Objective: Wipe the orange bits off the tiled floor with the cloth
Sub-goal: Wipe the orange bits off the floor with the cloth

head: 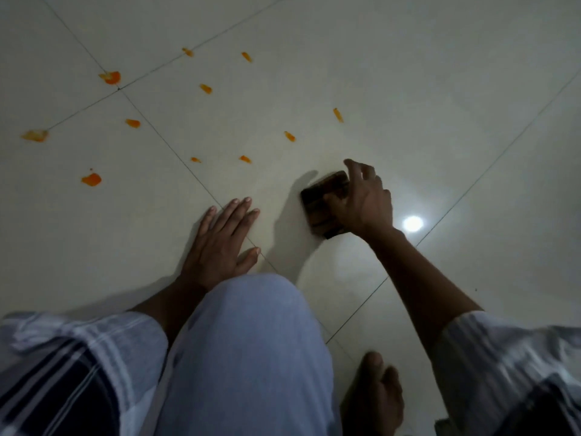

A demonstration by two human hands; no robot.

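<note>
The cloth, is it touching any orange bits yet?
Apart. The head view shows bare tile between the folded dark cloth under the right hand and the nearest orange bit.

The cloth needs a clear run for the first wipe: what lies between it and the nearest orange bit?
In the head view, only bare tile lies between the cloth and the nearest orange bit.

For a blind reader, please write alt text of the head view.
A crouching person's right hand grips a dark folded cloth on the pale tiled floor, while the left hand rests flat. Orange bits lie scattered ahead, untouched.
</note>
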